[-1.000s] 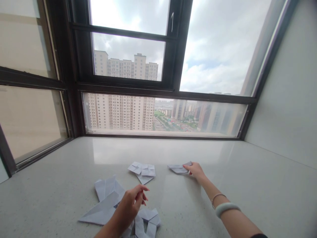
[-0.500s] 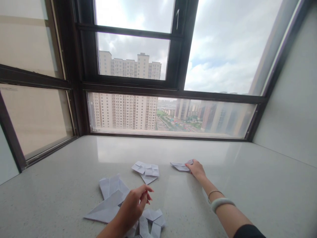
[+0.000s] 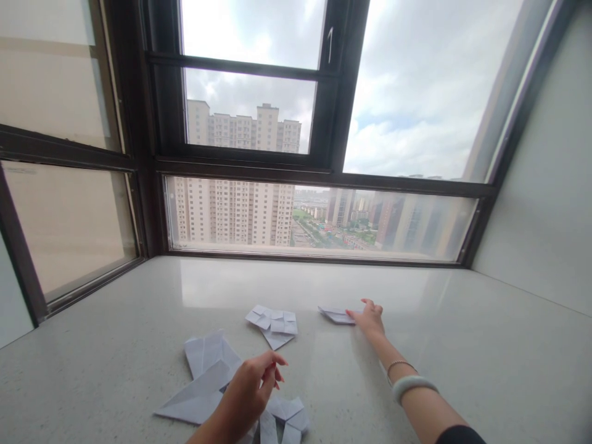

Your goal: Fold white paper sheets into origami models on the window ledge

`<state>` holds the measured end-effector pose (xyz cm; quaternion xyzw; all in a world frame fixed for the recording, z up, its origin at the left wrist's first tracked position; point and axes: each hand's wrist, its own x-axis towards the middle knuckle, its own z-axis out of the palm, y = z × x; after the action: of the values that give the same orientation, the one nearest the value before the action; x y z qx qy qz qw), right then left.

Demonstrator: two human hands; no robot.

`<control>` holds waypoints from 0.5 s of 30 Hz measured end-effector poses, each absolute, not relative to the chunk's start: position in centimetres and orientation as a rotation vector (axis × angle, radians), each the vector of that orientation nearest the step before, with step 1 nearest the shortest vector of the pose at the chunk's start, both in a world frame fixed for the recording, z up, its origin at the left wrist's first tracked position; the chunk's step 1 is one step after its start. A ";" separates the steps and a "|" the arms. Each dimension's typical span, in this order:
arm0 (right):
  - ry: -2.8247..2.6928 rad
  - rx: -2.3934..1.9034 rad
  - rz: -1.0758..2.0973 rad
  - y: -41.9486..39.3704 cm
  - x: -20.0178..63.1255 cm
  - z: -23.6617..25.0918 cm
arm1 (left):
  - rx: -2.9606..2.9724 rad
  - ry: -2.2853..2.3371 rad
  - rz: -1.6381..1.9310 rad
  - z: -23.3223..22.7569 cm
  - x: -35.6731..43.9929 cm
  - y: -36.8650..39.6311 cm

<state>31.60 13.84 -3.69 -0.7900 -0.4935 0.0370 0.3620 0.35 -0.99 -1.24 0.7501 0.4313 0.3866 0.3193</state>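
Observation:
My right hand (image 3: pixel 370 317) is at the far side of the white sill, its thumb and fingers spread around the right end of a long folded paper piece, boat-like in shape (image 3: pixel 337 315). The thumb seems to touch the paper, which rests on the surface. My left hand (image 3: pixel 252 382) hovers with loosely bent fingers, holding nothing. Below and beside it lie a pointed folded paper (image 3: pixel 192 398), a creased paper piece (image 3: pixel 208 353) and a ring-like folded paper (image 3: pixel 293 416), partly hidden by the hand. Farther back sits a folded paper with square flaps and a pointed end (image 3: pixel 275 324).
The papers lie on a glossy, speckled white window sill (image 3: pixel 439 370). Dark window frames (image 3: pixel 324 259) border it at the back and left. On the right stands a pale wall (image 3: pixel 541 216). Tall buildings show through the glass.
My right hand has loosened its pinch on the boat-like paper, and its fingers have spread and lifted. The left hand stays nearly in place. The view has tilted slightly.

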 end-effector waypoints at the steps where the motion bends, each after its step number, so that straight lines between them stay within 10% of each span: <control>1: -1.256 -2.016 0.085 13.7 31.6 -3.7 | 1.971 1.137 1.015 -1.2 0.4 -1.0; 15: -1.846 -1.540 -0.052 10.2 21.6 -1.3 | 1.995 1.135 0.971 -1.3 0.4 -1.1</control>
<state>21.61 10.20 -1.35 -0.5973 -0.7162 -0.0201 0.3603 0.38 -1.07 -1.27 0.7587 0.4317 0.3691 0.3189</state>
